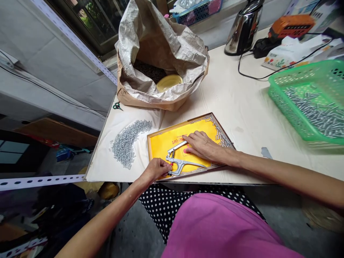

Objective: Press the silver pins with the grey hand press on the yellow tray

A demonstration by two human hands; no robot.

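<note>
A yellow tray with a wooden rim [161,143] lies on the pale table near its front edge. On it rests a grey metal plier-like hand tool [179,163] with a red tip. My left hand [156,169] is closed in a pinch at the tool's jaw end, on something too small to make out. My right hand [202,145] lies flat with fingers stretched over the tool's upper handle and the yellow tray floor. A row of small silver metal pieces [220,134] lines the tray's right side.
A pile of small silver pieces [129,143] lies on white cloth left of the tray. Behind stands an open paper sack [161,53] with a yellow bowl [169,82]. A green basket [309,104] of metal pieces, a kettle [243,28] and cables are at right. Green scissors [117,106] lie at left.
</note>
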